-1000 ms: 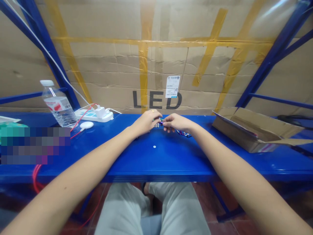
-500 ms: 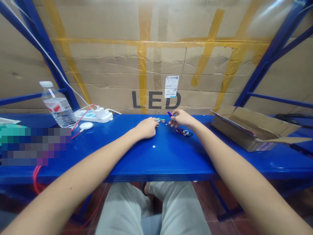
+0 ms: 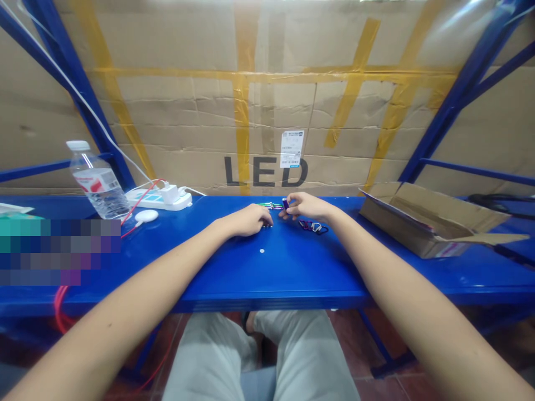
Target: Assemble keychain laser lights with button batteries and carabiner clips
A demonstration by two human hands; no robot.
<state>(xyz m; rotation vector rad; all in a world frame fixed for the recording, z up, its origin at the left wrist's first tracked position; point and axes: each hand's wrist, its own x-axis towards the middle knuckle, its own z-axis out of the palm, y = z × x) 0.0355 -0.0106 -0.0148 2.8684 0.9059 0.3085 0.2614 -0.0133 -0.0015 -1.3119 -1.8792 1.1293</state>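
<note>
1. The water bottle stands upright, cap on, toward the desk's back left corner, just beside the power strip. A sweeping left elbow could tip it toward the sockets; a loose cap would make that serious.
2. A red cable runs from the power strip toward the front edge and hangs below. A knee or forearm catching it could drag the strip across the desk.
3. The left hand rests knuckles-up near the middle of the desk, fingers curled under. Whether they grip anything cannot be told. If a clip sits beneath, shifting the palm could flick it away.
4. A few small coloured clips lie between the two hands, close to the back edge. A nudge from either hand could push them off the back, out of sight.
5. The right hand pinches a purple clip between thumb and fingertips, just above the desk. The piece is small and smooth, so a weak pinch could let it spring loose.
6. A loose heap of clips lies touching or just beside the right wrist. Dragging the wrist could scatter them toward the front edge.
7. The open cardboard box sits at the right end, well apart, with a flap jutting out that a swinging right arm could catch.
</note>
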